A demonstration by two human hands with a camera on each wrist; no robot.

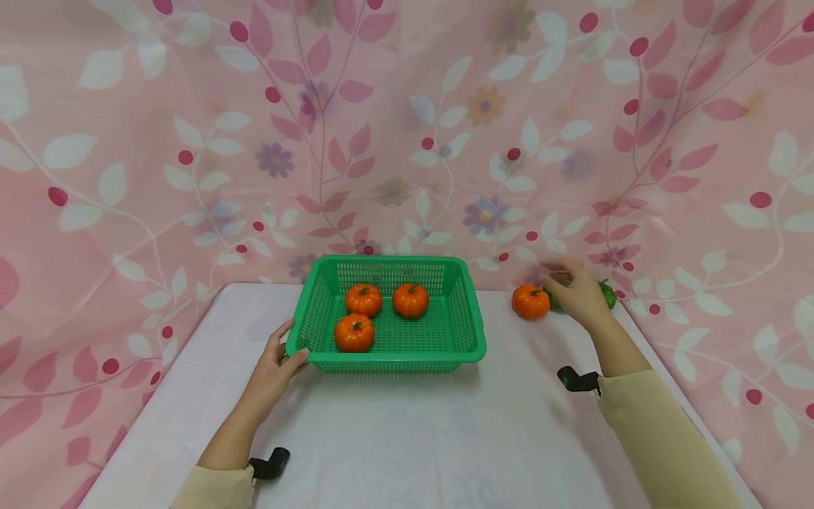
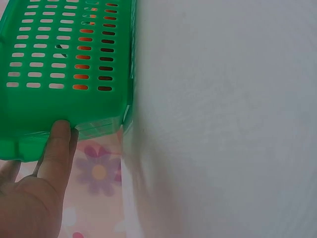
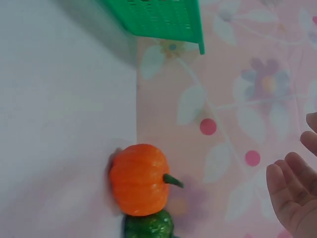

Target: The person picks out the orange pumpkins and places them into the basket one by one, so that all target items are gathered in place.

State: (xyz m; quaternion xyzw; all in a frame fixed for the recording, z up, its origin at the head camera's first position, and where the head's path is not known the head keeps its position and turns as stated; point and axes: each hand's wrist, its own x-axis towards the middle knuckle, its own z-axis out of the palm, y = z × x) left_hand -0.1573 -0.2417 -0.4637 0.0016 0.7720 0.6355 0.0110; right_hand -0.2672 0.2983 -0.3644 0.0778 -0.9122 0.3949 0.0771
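A green plastic basket [image 1: 394, 358] with slotted walls stands on the table, three small orange pumpkins [image 1: 354, 333] inside at its left and middle. At its front left corner my left hand [image 1: 273, 375] holds the rim, thumb on the front edge and fingers along the left side. My right hand [image 1: 577, 291] is over the right back of the table with nothing in its grasp, fingers loosely bent. Close by it sits another orange pumpkin [image 3: 139, 179], stem up in the head view. Shiny green vegetables [image 1: 608, 294] beside that pumpkin are partly hidden by the right hand.
A white cloth covers the table [image 1: 407, 438]. Pink floral fabric [image 1: 394, 141] hangs right behind the table and along both sides. Black camera mounts [image 1: 577, 379] are strapped at both wrists, by the beige sleeves.
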